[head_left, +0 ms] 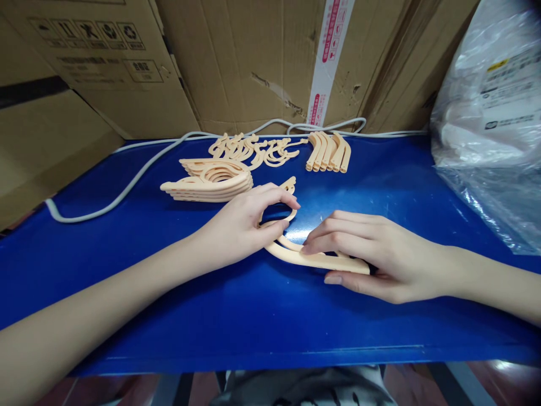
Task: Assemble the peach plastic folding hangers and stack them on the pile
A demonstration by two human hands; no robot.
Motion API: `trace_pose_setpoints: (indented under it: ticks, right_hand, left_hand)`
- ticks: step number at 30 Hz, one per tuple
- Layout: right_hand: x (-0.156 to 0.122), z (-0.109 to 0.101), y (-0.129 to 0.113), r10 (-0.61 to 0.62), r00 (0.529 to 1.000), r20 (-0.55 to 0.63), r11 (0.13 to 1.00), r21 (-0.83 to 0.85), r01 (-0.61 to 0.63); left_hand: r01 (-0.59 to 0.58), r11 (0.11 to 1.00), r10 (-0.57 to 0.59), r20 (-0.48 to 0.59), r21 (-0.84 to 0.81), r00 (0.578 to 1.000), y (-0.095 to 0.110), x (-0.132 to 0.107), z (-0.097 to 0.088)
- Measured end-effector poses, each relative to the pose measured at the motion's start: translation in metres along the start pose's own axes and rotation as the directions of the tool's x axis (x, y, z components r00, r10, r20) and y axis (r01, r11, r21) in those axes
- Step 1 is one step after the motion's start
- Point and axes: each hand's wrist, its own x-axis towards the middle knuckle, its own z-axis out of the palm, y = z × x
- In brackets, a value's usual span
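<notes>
A peach plastic hanger (315,260) lies on the blue table mat (253,304) between my hands. My left hand (243,225) pinches its curved hook piece (284,217) between thumb and fingers. My right hand (372,254) grips the hanger's arm, fingers on top and thumb under its front edge. Behind my left hand sits a stack of assembled peach hangers (209,179). Farther back lie several loose hook pieces (253,149) and a row of curved peach bars (328,151).
Cardboard boxes (236,56) wall off the back and left. A clear plastic bag (490,118) with white contents fills the right side. A white cable (127,186) runs along the mat's rear and left edge.
</notes>
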Motion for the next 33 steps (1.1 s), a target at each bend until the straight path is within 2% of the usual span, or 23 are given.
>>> trace_pose_setpoints:
  ticks: [6, 10, 14, 21, 28, 30, 33]
  right_hand:
    - [0.001, 0.001, -0.001, 0.027, 0.999, -0.041, 0.999, 0.030, -0.025]
    - [0.000, 0.002, 0.000, 0.019, 1.000, -0.018, 1.000, 0.003, -0.019]
    - [-0.001, 0.002, 0.002, 0.003, 1.000, -0.029, 0.999, -0.050, -0.005]
    - [-0.006, -0.001, 0.013, 0.000, 0.999, -0.047, 0.961, -0.278, -0.012]
    - [-0.008, -0.004, 0.027, 0.043, 0.992, -0.123, 0.941, -0.329, -0.081]
    - [-0.007, -0.004, 0.028, 0.051, 0.989, -0.141, 0.932, -0.348, -0.098]
    - [-0.006, -0.005, 0.027, 0.065, 0.987, -0.146, 0.915, -0.387, -0.118]
  left_hand:
    - [0.065, 0.998, -0.065, 0.000, -0.020, 0.998, 0.002, 0.000, 0.000]
    - [0.069, 0.997, -0.069, 0.001, -0.024, 0.998, 0.003, -0.001, -0.002]
    - [0.037, 0.999, -0.037, -0.008, -0.022, 0.999, 0.002, 0.000, -0.003]
    - [-0.042, 0.999, 0.041, -0.038, -0.026, 0.998, 0.001, 0.000, -0.003]
    - [-0.098, 0.994, 0.100, -0.025, 0.047, 0.995, 0.000, 0.000, -0.003]
    - [-0.122, 0.989, 0.123, -0.010, 0.089, 0.992, 0.000, -0.001, -0.004]
    - [-0.144, 0.972, 0.133, 0.071, 0.186, 0.989, -0.001, -0.003, -0.006]
